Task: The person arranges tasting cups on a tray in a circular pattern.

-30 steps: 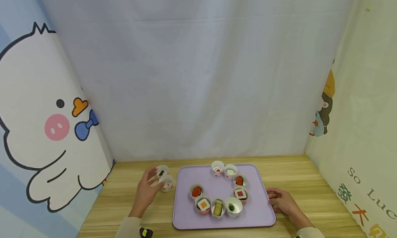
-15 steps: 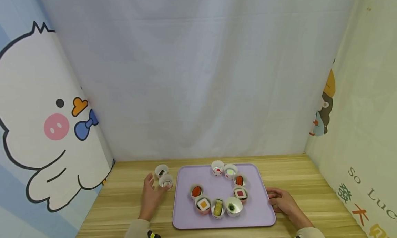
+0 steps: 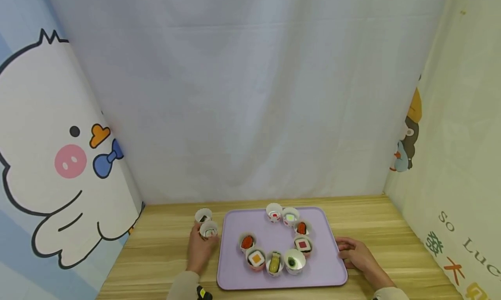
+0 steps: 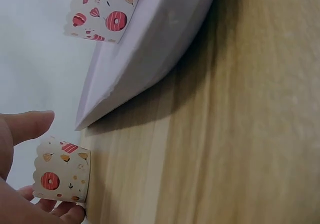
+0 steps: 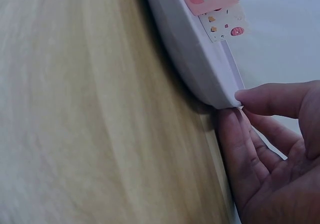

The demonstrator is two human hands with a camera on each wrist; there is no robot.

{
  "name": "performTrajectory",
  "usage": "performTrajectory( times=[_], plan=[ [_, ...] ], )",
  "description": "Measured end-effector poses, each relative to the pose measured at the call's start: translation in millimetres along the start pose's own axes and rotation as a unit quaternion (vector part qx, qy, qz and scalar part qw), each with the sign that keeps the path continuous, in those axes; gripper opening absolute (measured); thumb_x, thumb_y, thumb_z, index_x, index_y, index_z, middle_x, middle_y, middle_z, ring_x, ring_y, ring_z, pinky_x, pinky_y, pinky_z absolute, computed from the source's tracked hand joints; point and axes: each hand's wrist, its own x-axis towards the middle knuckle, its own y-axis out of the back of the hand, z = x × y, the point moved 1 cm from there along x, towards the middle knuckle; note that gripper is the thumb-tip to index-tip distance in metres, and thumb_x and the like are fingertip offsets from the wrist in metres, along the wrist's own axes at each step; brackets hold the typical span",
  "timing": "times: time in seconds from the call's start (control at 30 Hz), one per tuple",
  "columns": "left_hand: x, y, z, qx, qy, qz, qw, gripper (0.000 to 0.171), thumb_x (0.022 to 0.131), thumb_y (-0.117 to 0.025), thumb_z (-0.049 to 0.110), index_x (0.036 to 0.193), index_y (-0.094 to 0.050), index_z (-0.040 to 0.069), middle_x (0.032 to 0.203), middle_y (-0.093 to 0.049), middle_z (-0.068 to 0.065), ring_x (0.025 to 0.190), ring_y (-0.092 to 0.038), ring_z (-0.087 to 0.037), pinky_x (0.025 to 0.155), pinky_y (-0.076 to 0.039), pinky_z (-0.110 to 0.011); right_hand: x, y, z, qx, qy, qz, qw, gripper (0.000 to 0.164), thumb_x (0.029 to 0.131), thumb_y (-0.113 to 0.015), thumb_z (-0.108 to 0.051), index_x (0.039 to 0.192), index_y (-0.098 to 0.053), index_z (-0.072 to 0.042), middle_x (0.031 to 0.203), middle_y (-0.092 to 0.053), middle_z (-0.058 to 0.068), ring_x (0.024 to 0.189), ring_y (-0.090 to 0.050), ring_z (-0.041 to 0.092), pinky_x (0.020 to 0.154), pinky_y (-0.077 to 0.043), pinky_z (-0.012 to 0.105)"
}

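Note:
My left hand (image 3: 200, 251) is around the nearer of two white patterned paper baking cups (image 3: 208, 229) left of the tray. In the left wrist view, the thumb (image 4: 30, 126) is held out straight, a gap from the cup (image 4: 64, 169), while the other fingers lie along its opposite side. Just behind stands the second cup (image 3: 203, 215), with something dark inside. My right hand (image 3: 357, 255) pinches the right edge of the lilac tray (image 3: 322, 265), thumb (image 5: 260, 97) on the rim and fingers against the outside.
On the tray, several paper cups hold small sushi-like pieces, among them a red-topped one (image 3: 247, 242), a white one with an orange centre (image 3: 256, 258) and a yellow-green one (image 3: 275, 262). A pale cloth (image 3: 250, 117) hangs behind the wooden table (image 3: 156, 248).
My left hand has come off the cup's left side, dipped lower and moved right, and now sits close around the nearer cup. My right hand stays at the tray's edge.

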Motion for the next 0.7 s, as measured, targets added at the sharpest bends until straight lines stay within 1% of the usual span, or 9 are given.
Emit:
performTrajectory(
  times=[0.13, 0.2, 0.33, 0.53, 0.7],
  plan=[
    [2.4, -3.6, -1.1, 0.033, 0.008, 0.012, 0.9993, 0.064, 0.076, -0.078, 0.007, 0.130, -0.046, -0.003, 0.113, -0.062, -0.021, 0.100, -0.060, -0.029, 0.084, -0.047, -0.035, 0.2, 0.3, 0.4, 0.001, 0.004, -0.002, 1.000, 0.058, 0.077, -0.067, 0.006, 0.133, -0.053, 0.006, 0.093, -0.064, 0.001, 0.078, -0.061, 0.015, 0.062, -0.057, 0.036],
    [3.9, -4.7, -0.8, 0.046, 0.011, 0.017, 0.9987, 0.064, 0.075, -0.078, 0.008, 0.129, -0.046, -0.001, 0.113, -0.062, -0.020, 0.101, -0.060, -0.030, 0.085, -0.046, -0.038, 0.3, 0.6, 0.8, 0.000, 0.005, -0.003, 1.000, 0.058, 0.077, -0.067, 0.006, 0.133, -0.053, 0.006, 0.093, -0.064, 0.001, 0.078, -0.061, 0.014, 0.061, -0.056, 0.036],
    [6.1, -4.6, -0.8, 0.064, 0.013, 0.023, 0.9976, 0.063, 0.074, -0.078, 0.009, 0.128, -0.047, -0.001, 0.114, -0.062, -0.020, 0.101, -0.060, -0.032, 0.084, -0.046, -0.039, 0.4, 0.3, 0.9, -0.002, 0.004, -0.003, 1.000, 0.058, 0.077, -0.067, 0.005, 0.133, -0.054, 0.005, 0.092, -0.064, 0.000, 0.077, -0.061, 0.013, 0.060, -0.056, 0.035],
    [7.7, -3.3, -2.3, 0.083, 0.016, 0.027, 0.9961, 0.063, 0.074, -0.079, 0.012, 0.128, -0.049, 0.000, 0.116, -0.064, -0.022, 0.104, -0.060, -0.034, 0.087, -0.047, -0.044, 0.8, 0.0, 0.5, 0.002, 0.007, -0.003, 1.000, 0.057, 0.077, -0.067, 0.006, 0.133, -0.054, 0.005, 0.091, -0.063, 0.000, 0.077, -0.061, 0.013, 0.061, -0.056, 0.035],
    [7.0, -1.6, -3.3, 0.095, 0.019, 0.029, 0.9949, 0.061, 0.074, -0.080, 0.015, 0.127, -0.052, 0.005, 0.114, -0.066, -0.020, 0.101, -0.061, -0.033, 0.081, -0.047, -0.042, 0.9, 0.3, 0.0, -0.001, 0.004, 0.000, 1.000, 0.057, 0.077, -0.067, 0.005, 0.132, -0.055, 0.005, 0.091, -0.063, 0.000, 0.077, -0.061, 0.014, 0.061, -0.056, 0.035]
  ],
)
